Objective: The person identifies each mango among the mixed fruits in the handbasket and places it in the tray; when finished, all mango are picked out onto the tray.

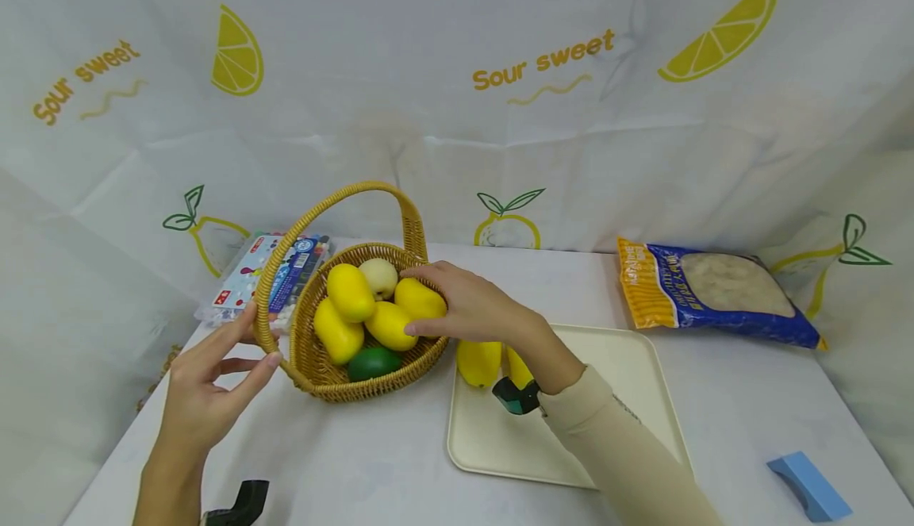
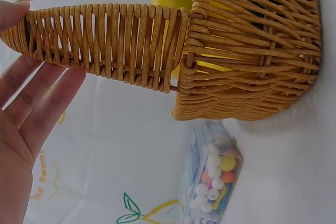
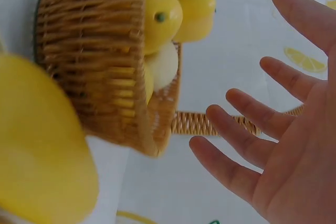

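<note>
While the left grip (image 1: 207,391) holds the basket handle (image 2: 105,45), the nearer right grip (image 1: 474,304) is spread, empty. Just beneath its fingers lies a yellow fruit (image 1: 421,301); contact is hard to judge.

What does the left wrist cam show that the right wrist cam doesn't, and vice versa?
Left wrist only: the left hand gripping the handle, and the clear box of coloured beads.

Right wrist only: the right hand with fingers spread, the pale round fruit, and a large yellow fruit outside the basket, close to the camera.

Both: the woven basket with its handle, yellow fruit inside, and the printed white cloth.
</note>
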A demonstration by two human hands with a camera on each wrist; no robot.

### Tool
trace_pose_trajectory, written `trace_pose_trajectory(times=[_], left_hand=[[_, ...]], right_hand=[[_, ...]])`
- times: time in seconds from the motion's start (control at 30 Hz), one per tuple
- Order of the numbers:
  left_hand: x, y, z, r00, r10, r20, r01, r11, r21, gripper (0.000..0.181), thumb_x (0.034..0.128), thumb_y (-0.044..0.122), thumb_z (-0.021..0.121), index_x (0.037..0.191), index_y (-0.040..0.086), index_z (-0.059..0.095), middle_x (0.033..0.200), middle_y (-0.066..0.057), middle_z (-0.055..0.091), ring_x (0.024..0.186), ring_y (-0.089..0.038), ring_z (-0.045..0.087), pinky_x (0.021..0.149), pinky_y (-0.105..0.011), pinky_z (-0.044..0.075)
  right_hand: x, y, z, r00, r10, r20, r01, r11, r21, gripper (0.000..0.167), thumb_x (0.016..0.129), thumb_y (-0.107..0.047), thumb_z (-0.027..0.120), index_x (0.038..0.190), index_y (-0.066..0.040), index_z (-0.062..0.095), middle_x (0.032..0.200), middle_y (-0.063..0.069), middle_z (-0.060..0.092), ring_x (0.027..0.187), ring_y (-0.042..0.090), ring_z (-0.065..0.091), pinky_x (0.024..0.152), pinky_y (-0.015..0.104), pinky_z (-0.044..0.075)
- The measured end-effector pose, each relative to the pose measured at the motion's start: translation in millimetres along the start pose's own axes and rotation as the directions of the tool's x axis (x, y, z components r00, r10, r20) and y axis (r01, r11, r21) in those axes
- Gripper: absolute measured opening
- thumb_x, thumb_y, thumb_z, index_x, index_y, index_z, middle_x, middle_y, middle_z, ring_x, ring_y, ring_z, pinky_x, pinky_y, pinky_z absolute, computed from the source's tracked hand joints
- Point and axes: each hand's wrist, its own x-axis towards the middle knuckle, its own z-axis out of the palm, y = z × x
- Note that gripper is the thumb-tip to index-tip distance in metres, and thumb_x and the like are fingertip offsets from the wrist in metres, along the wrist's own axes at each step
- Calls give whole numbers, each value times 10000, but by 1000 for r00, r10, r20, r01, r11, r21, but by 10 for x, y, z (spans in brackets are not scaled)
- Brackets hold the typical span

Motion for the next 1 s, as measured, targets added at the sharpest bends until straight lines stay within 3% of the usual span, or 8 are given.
trace_pose_trajectory(times=[0.27,0.43,0.53,0.6,1.0], left_hand=[[10,36,4,1000,-18,10,18,1000,9,776,681,-233,754,1410,-51,558,1226,249,691,1015,70,646,736,-37,552],[6,64,-12,998,-59,26,58,997,44,825,660,-261,744,1426,-18,556,1234,295,666,1006,94,632,732,-40,554],[15,63,-15,999,-39,22,38,999,32,809,663,-255,744,1419,-33,558,1234,269,678,1005,81,640,731,-42,556],[21,62,-16,1000,-23,18,23,1000,22,796,667,-251,745,1413,-44,559,1229,250,688,1004,71,646,730,-43,557],[18,75,-16,998,-62,27,61,997,50,815,662,-265,734,1421,-26,558,1200,319,659,992,103,626,729,-43,557]], right_hand=[[264,-151,90,997,-65,32,62,995,80,762,915,-505,707,1567,-260,401,1610,-2,432,1462,255,455,1217,515,410],[391,-224,151,995,-97,19,96,995,41,747,920,-511,695,1559,-241,417,1611,3,433,1498,236,402,1238,519,383],[467,-254,186,994,-104,15,104,994,13,742,922,-509,697,1555,-234,425,1623,17,411,1510,230,389,1236,510,390],[522,-270,212,995,-96,21,96,995,2,742,927,-514,692,1561,-243,417,1635,27,387,1508,232,393,1232,508,398],[720,-318,391,996,5,92,-8,999,34,727,935,-522,679,1574,-355,378,1693,79,222,1465,305,450,1205,526,429]])
